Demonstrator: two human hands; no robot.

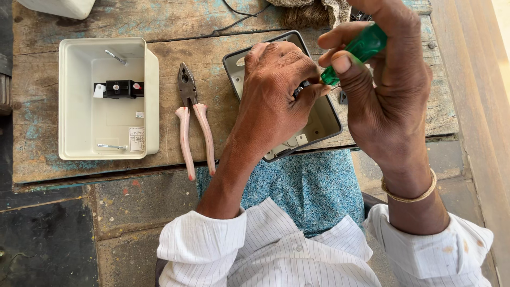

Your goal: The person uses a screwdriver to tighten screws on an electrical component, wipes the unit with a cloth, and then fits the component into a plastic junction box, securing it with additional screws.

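Green, the screwdriver [357, 50] handle is pinched in the right hand [388, 90], its tip near a small black part [302, 88] gripped by the left hand [276, 90] above the grey box [324, 122]. Hard smooth plastic is judged slippery; the handle middle is best held.

Lying on the worktop [223, 64], just right of the open box [106, 98] holding a switch [121, 89]: pliers [194, 119]. Sitting further right of that box: a second enclosure [319, 125], both hands [276, 90] working over it, screwdriver [356, 50] above.
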